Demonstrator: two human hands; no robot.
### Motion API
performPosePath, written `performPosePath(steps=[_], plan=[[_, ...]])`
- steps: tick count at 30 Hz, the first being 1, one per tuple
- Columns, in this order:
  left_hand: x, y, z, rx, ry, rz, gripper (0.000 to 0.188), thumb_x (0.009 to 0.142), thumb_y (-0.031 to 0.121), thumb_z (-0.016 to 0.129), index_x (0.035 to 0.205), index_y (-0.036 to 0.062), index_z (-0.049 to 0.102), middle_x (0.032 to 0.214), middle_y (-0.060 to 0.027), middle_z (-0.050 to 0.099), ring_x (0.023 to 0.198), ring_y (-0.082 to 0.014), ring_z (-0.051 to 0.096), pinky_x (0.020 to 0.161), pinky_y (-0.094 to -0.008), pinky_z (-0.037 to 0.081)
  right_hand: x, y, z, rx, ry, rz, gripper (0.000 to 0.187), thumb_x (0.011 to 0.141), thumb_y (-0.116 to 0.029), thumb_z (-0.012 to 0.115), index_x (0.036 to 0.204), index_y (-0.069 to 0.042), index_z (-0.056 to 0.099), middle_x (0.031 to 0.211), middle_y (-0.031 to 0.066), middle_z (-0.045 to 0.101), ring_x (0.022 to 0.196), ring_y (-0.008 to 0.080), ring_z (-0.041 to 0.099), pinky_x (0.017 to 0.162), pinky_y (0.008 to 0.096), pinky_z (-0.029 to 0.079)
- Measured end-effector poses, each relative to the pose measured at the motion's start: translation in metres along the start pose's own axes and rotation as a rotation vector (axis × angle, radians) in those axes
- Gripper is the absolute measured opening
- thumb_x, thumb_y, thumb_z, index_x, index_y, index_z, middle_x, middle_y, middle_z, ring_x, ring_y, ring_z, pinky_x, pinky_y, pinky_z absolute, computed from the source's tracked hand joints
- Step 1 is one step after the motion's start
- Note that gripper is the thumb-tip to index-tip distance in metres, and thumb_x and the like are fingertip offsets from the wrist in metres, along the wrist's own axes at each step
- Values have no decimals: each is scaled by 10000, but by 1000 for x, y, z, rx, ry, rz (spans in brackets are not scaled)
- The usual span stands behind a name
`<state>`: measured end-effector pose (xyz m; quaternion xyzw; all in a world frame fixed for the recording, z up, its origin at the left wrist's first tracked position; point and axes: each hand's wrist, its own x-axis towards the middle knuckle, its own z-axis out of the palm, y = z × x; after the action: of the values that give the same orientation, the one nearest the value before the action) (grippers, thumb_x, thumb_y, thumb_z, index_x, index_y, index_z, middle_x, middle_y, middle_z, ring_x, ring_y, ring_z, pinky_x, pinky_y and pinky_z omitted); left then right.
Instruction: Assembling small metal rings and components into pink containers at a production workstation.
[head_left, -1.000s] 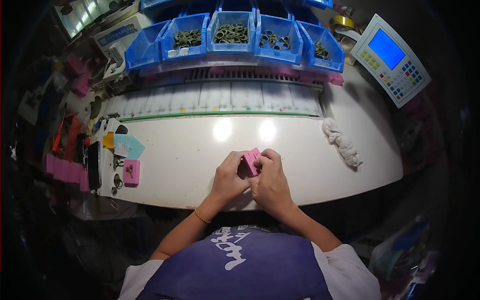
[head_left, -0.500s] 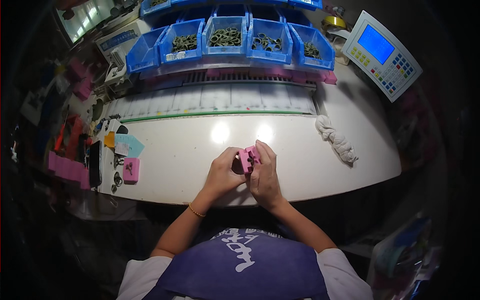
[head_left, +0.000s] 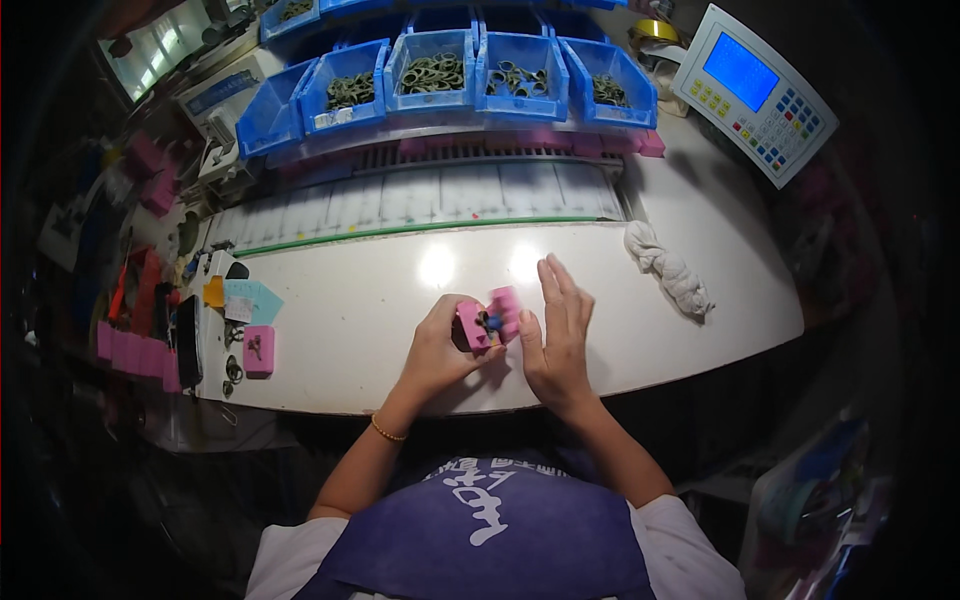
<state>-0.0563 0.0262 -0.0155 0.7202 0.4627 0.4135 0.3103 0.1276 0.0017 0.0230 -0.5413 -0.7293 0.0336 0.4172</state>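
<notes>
A pink two-part block (head_left: 468, 322), which looks like a rubber mould, is gripped by my left hand (head_left: 437, 345) just above the near middle of the white table. The block's right-hand part is smeared by motion and leans away from the left part. Between the parts sits something small, dark and bluish that I cannot make out. To the right of the block, my right hand (head_left: 562, 350) is open, its fingers stretched out and thumb apart. Its thumb tip is close beside the block; whether it touches is hard to tell.
Another pink block (head_left: 259, 362) with a small dark piece on top lies left, beside dark rings (head_left: 234, 370) and a blue paper (head_left: 262, 303). Blue bins (head_left: 432, 80) of greenish ring-shaped pieces line the back. A twisted white cloth (head_left: 668, 272) and a keypad panel (head_left: 755, 95) are right.
My right hand has come off the pink block, moving right, and its fingers have opened. My left hand still holds the block, whose parts look farther spread. The whole view has shifted slightly.
</notes>
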Motion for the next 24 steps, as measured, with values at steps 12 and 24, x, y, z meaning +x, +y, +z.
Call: performPosePath(steps=[12,24], plan=[[-3,26,-13,-130,84,-83,478,810,174,815,1223,28,624,1001,-101,623,813,-158,653,690,-269,538,28,1,7,695,-128,291,181,1025,-172,554,1025,8,565,918,108,577,739,160,560,681,310,480],[5,28,14,-78,147,19,417,1054,185,451,1410,-27,491,1074,-238,691,919,-308,714,807,-374,556,7,28,3,565,-403,196,253,905,-185,707,1124,-70,657,1057,120,552,902,242,589,769,315,493]])
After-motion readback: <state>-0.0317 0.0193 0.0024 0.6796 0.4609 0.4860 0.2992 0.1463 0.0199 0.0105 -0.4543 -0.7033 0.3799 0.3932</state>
